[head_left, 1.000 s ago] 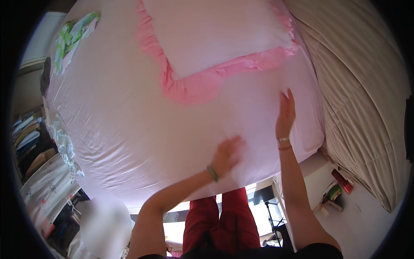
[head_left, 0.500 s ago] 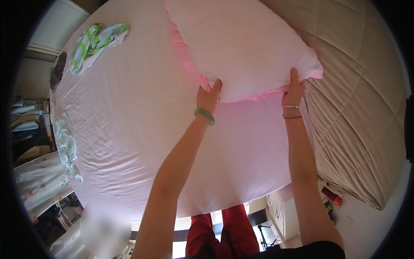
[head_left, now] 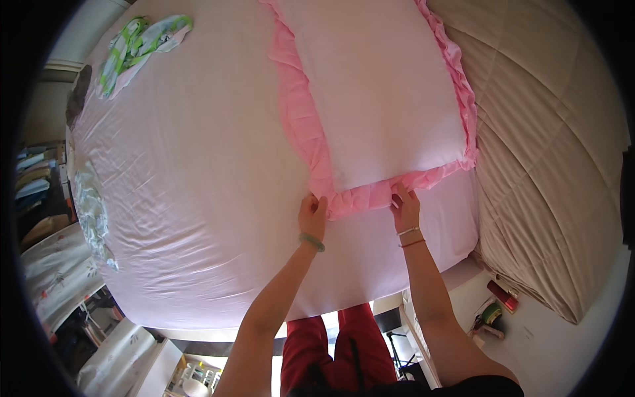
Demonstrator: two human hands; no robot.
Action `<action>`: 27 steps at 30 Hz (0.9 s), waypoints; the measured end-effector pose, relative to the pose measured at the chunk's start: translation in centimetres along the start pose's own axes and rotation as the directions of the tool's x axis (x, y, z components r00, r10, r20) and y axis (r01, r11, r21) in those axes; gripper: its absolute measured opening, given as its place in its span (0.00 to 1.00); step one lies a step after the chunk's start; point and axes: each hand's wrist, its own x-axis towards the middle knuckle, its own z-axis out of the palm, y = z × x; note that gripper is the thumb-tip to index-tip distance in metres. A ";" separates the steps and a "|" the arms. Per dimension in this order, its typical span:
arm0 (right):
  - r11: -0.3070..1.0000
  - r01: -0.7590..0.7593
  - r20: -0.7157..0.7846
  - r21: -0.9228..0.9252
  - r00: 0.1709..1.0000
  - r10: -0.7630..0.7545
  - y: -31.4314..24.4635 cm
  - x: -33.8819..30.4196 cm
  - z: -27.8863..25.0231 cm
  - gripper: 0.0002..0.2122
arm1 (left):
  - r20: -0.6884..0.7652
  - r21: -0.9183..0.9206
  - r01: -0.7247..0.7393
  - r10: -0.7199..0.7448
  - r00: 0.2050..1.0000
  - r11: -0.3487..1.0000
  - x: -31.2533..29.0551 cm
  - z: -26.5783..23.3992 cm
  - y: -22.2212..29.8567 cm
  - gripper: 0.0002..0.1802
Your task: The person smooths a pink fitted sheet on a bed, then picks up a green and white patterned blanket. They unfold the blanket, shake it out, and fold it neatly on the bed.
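The pale pink pillow with a darker pink frilled border is already laid flat on the pale pink bedsheet, its near ruffle pinched between the fingers of the left hand and right hand, only straightening seemingly left.

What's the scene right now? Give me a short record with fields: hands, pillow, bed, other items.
left hand: grips the near left corner of the pillow's frill
right hand: grips the near frill further right
pillow: pale pink, darker pink ruffled edge, lying flat on the bed
bed sheet: pale pink, lightly creased
green and white cloth: at the far left corner
beige quilt: to the right of the bed
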 end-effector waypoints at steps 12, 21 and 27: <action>0.822 -0.062 -0.147 -0.567 0.989 -0.026 3.1 -0.1 -9.8 0.11 | 0.318 0.276 0.050 -0.140 0.938 0.960 -4.5 -4.7 -1.0 0.09; -0.114 0.977 0.964 -0.183 0.155 -0.218 9.2 -5.0 16.4 0.20 | 0.507 0.683 -0.690 0.526 0.683 0.238 11.7 -16.6 3.3 0.25; -0.486 0.874 0.995 -0.019 -0.031 -0.096 13.7 1.0 26.9 0.28 | 0.733 0.656 -0.746 0.331 0.595 -0.114 10.4 -20.5 -2.8 0.33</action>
